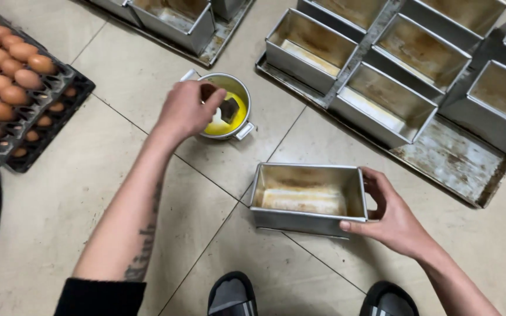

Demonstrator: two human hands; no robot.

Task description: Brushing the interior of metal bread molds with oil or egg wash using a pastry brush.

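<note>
The left hand (187, 110) hovers over the near-left rim of one small round metal pot (227, 105), fingers pinched together on a dark brush or pad dipped toward the yellow liquid inside. The pot stands on the tiled floor (89, 193), centre far.

The right hand (389, 215) grips the right end wall of one rectangular metal loaf tin (307, 199), thumb along the near rim, fingers curled over the far side of that wall. This tin sits on the floor, near centre, apart from the others, open side up.

To the far right, one flat metal tray (458, 164) carries seven visible loaf tins (382, 102), set in two rows; some are cut off by the frame edge. At the far centre-left, a second tray (218, 47) holds further tins, at least two visible, partly out of view.

At the far left, stacked dark egg trays (48, 126) hold brown eggs (7, 64); the count cannot be told, since the stack leaves the frame.

Two dark sandals (232, 295) show at the near edge, one below each side of the held tin.
</note>
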